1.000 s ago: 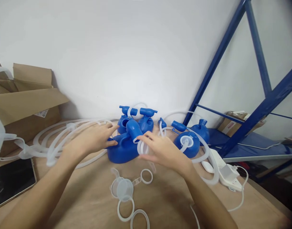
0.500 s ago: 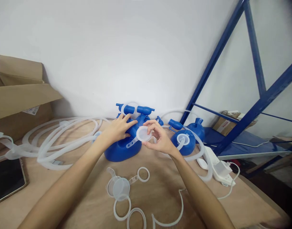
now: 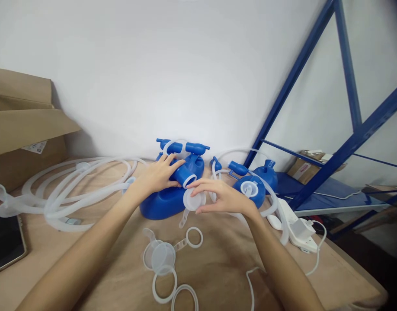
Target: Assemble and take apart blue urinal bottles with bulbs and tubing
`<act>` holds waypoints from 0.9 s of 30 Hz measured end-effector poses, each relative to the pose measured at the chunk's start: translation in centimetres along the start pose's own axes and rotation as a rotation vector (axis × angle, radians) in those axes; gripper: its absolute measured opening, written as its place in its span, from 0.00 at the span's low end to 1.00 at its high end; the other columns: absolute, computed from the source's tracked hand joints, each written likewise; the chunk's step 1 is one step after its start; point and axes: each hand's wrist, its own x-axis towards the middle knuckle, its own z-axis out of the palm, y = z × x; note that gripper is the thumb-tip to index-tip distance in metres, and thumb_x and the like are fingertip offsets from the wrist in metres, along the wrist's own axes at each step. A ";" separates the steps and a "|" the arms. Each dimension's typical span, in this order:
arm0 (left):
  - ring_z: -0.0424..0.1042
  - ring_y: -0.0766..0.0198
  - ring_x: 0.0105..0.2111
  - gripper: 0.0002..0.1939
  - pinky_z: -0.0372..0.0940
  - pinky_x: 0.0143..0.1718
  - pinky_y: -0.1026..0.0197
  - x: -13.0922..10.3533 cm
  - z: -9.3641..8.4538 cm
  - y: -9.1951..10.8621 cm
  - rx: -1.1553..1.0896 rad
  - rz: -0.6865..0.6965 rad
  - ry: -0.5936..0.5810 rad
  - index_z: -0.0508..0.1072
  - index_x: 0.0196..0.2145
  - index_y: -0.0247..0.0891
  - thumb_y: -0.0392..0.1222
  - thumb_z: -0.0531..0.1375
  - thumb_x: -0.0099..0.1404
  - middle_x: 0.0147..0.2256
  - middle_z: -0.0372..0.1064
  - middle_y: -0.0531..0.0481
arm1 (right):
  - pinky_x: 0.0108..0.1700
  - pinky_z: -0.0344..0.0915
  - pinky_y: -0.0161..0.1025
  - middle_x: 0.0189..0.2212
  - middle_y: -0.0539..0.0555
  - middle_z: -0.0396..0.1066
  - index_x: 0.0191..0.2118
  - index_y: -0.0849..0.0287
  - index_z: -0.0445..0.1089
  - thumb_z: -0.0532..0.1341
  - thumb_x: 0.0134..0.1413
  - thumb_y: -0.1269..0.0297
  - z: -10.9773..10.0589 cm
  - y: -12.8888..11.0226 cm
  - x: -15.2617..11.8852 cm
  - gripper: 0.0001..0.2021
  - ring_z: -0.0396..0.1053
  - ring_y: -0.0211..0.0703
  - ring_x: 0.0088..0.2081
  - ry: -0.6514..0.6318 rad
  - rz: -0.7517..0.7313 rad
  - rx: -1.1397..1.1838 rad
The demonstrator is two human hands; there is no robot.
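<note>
A blue urinal bottle (image 3: 161, 203) lies on the table, its wide neck with a pale rim (image 3: 191, 180) pointing towards the right. My left hand (image 3: 158, 173) is wrapped over the base of that neck. In my right hand (image 3: 224, 196), thumb and fingers grip the edge of a translucent cap (image 3: 192, 202) just below the neck opening. The cap's strap (image 3: 184, 219) hangs down. Whether the cap touches the rim I cannot tell. Loose translucent caps (image 3: 163, 258) and rings (image 3: 194, 237) lie on the table in front.
Coiled clear hoses (image 3: 68, 203) and a cardboard box (image 3: 33, 160) are at left, near a dark tablet (image 3: 5, 244). Other blue bottles (image 3: 255, 196) stand at right, beside a white power strip (image 3: 297, 233) and blue metal shelving (image 3: 315, 190).
The cap in my right hand has moved down and turned, so its strap now points downwards instead of left. The bottle's neck has turned to show its opening; my left hand stays on it.
</note>
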 end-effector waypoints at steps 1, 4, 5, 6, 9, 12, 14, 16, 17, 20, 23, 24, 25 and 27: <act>0.61 0.40 0.63 0.38 0.68 0.59 0.43 0.0 0.1 0.0 -0.004 0.000 0.005 0.60 0.71 0.42 0.50 0.66 0.68 0.67 0.57 0.35 | 0.64 0.69 0.48 0.59 0.57 0.76 0.49 0.53 0.77 0.75 0.56 0.56 0.2 -0.1 0.1 0.17 0.75 0.49 0.59 -0.036 0.006 -0.001; 0.62 0.40 0.63 0.38 0.67 0.60 0.43 0.1 0.2 -0.1 -0.010 0.006 0.007 0.60 0.71 0.41 0.50 0.65 0.69 0.67 0.58 0.34 | 0.62 0.70 0.45 0.58 0.55 0.73 0.49 0.53 0.78 0.75 0.56 0.57 1.5 0.3 0.7 0.16 0.74 0.47 0.58 -0.172 0.046 0.002; 0.61 0.40 0.64 0.38 0.67 0.60 0.43 0.1 0.2 -0.1 -0.011 0.005 0.003 0.59 0.71 0.41 0.50 0.65 0.69 0.67 0.57 0.34 | 0.61 0.70 0.43 0.58 0.55 0.72 0.49 0.53 0.78 0.75 0.56 0.58 2.2 0.5 1.0 0.16 0.74 0.46 0.57 -0.231 0.058 -0.003; 0.61 0.40 0.64 0.38 0.67 0.59 0.43 0.1 0.1 -0.1 -0.010 0.003 -0.002 0.59 0.71 0.41 0.50 0.65 0.69 0.67 0.57 0.34 | 0.60 0.71 0.42 0.58 0.55 0.71 0.49 0.54 0.78 0.75 0.57 0.58 2.9 0.8 1.2 0.16 0.74 0.45 0.56 -0.289 0.070 -0.011; 0.62 0.40 0.64 0.38 0.69 0.57 0.45 0.0 0.0 0.0 0.000 -0.008 -0.011 0.59 0.72 0.42 0.51 0.65 0.69 0.68 0.57 0.34 | 0.60 0.70 0.40 0.60 0.56 0.68 0.54 0.55 0.77 0.72 0.61 0.60 5.0 1.6 1.9 0.17 0.74 0.44 0.56 -0.410 0.082 -0.025; 0.63 0.40 0.63 0.38 0.70 0.55 0.45 -0.1 0.0 0.1 0.024 -0.020 0.006 0.60 0.71 0.42 0.51 0.65 0.69 0.68 0.58 0.34 | 0.64 0.67 0.40 0.60 0.56 0.70 0.58 0.55 0.75 0.70 0.63 0.60 5.4 1.9 2.0 0.19 0.73 0.45 0.60 -0.471 0.054 0.023; 0.64 0.40 0.63 0.37 0.68 0.57 0.44 -0.2 0.1 0.3 0.057 -0.013 0.046 0.61 0.70 0.42 0.51 0.66 0.68 0.67 0.59 0.34 | 0.66 0.65 0.41 0.59 0.56 0.72 0.58 0.54 0.75 0.71 0.63 0.60 4.4 1.8 1.7 0.20 0.72 0.46 0.61 -0.442 0.023 0.056; 0.63 0.38 0.63 0.37 0.66 0.60 0.42 -0.2 0.3 0.5 0.103 0.011 0.096 0.64 0.69 0.39 0.51 0.68 0.67 0.66 0.62 0.33 | 0.67 0.65 0.44 0.60 0.58 0.71 0.59 0.54 0.74 0.71 0.63 0.62 2.7 1.5 0.9 0.20 0.70 0.48 0.62 -0.332 -0.007 0.059; 0.62 0.36 0.64 0.37 0.64 0.61 0.40 -0.2 0.4 0.7 0.122 0.022 0.119 0.65 0.68 0.38 0.52 0.69 0.66 0.66 0.62 0.32 | 0.66 0.65 0.45 0.60 0.58 0.69 0.59 0.53 0.74 0.70 0.64 0.64 1.8 1.4 0.5 0.19 0.69 0.49 0.63 -0.255 -0.018 0.055; 0.56 0.30 0.68 0.38 0.55 0.66 0.32 0.2 0.7 1.0 0.116 0.050 0.157 0.68 0.64 0.35 0.53 0.72 0.62 0.68 0.61 0.29 | 0.62 0.68 0.48 0.61 0.59 0.66 0.59 0.50 0.74 0.65 0.64 0.71 -0.1 1.3 -0.5 0.19 0.67 0.50 0.63 0.011 -0.020 0.021; 0.61 0.33 0.67 0.37 0.46 0.70 0.27 0.6 1.0 1.0 0.024 0.038 0.141 0.68 0.62 0.36 0.55 0.72 0.61 0.63 0.68 0.30 | 0.57 0.71 0.48 0.58 0.58 0.66 0.56 0.48 0.76 0.60 0.63 0.77 0.3 2.0 -0.5 0.21 0.67 0.50 0.60 0.209 -0.020 -0.018; 0.64 0.34 0.64 0.37 0.46 0.70 0.26 0.7 1.0 1.0 -0.010 0.016 0.126 0.68 0.61 0.36 0.56 0.72 0.61 0.60 0.70 0.31 | 0.54 0.72 0.47 0.56 0.58 0.67 0.54 0.49 0.77 0.58 0.62 0.78 0.9 2.5 -0.2 0.22 0.68 0.49 0.58 0.251 -0.028 -0.027; 0.67 0.35 0.62 0.37 0.47 0.69 0.26 0.8 1.0 0.9 -0.042 -0.007 0.110 0.67 0.61 0.36 0.56 0.71 0.61 0.58 0.72 0.32 | 0.52 0.72 0.46 0.53 0.57 0.67 0.52 0.49 0.78 0.56 0.60 0.79 1.6 3.0 0.1 0.23 0.69 0.49 0.55 0.291 -0.038 -0.035; 0.70 0.36 0.59 0.36 0.48 0.68 0.26 1.0 1.1 0.8 -0.099 -0.040 0.088 0.67 0.59 0.36 0.56 0.72 0.60 0.57 0.72 0.33 | 0.49 0.71 0.47 0.46 0.56 0.68 0.49 0.50 0.80 0.53 0.58 0.80 3.3 4.2 1.0 0.24 0.69 0.48 0.49 0.412 -0.044 -0.046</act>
